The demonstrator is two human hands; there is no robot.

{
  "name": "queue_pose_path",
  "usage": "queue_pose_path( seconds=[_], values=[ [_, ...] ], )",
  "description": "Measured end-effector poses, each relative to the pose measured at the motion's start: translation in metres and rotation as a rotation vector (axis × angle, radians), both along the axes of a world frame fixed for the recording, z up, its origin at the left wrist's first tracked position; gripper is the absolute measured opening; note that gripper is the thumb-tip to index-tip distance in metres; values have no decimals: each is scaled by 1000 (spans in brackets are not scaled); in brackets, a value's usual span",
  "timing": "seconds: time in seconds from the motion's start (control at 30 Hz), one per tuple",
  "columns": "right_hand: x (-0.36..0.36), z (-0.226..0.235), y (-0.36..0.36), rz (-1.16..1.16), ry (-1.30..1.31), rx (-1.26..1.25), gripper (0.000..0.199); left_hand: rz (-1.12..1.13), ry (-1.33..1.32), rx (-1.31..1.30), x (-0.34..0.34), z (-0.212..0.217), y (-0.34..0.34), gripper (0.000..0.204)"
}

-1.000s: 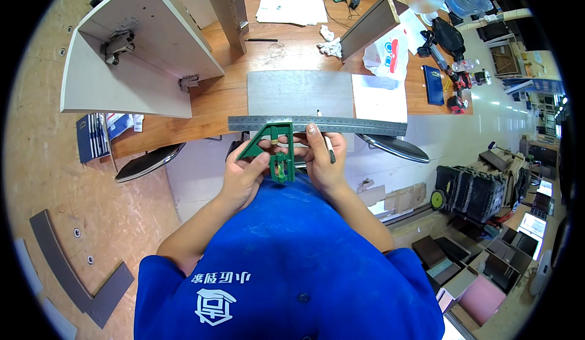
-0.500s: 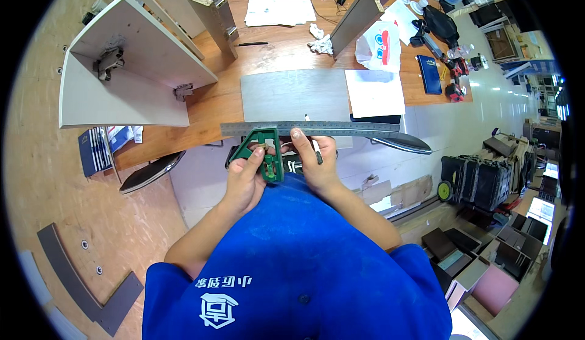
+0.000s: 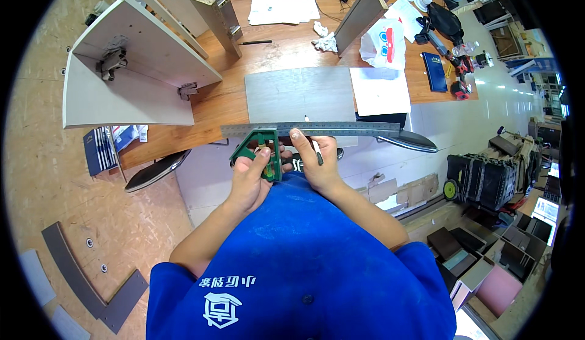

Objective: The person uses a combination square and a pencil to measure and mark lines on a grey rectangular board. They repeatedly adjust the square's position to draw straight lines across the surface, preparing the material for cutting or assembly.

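Observation:
A combination square spans my two hands in front of my body, its steel ruler [image 3: 341, 129] lying crosswise and its green head [image 3: 272, 137] near the left end. My left hand [image 3: 247, 184] is closed around the head, with the thumb over the frame by the brass-coloured knob. Gripping the ruler near its middle, my right hand [image 3: 322, 166] has its thumb on the near edge. A pen with a white barrel and dark end [image 3: 317, 152] is tucked between that hand's fingers. Some fingertips are hidden behind the square.
Beyond the square, a grey panel [image 3: 298, 93] and white paper [image 3: 381, 93] lie on the wooden table [image 3: 158, 148]. Pale joined boards with hinges [image 3: 131, 99] stand at left, upright dark boards [image 3: 365, 20] farther back. A blue notebook [image 3: 434, 71] lies at right.
My left thumb has slid slightly right across the green head. The surroundings have shifted a little to the right in view; both hands still hold the square.

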State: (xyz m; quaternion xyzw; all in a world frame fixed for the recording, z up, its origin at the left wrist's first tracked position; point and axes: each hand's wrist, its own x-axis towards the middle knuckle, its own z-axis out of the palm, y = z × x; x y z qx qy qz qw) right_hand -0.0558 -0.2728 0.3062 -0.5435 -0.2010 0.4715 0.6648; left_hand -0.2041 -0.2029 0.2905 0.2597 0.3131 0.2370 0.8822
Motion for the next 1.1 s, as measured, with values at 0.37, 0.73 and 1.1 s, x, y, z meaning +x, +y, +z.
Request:
queue_pose_path(
  seconds=[0.37,0.73,1.1],
  values=[
    [-3,-1,4,-7,143,67,23,30,-26,65,1,0,1,35],
    [-3,4,6,0,138,50,16,27,-83,97,0,-2,4,34],
    [-6,-10,8,12,152,43,14,75,-16,130,-2,-2,4,29]
  ],
)
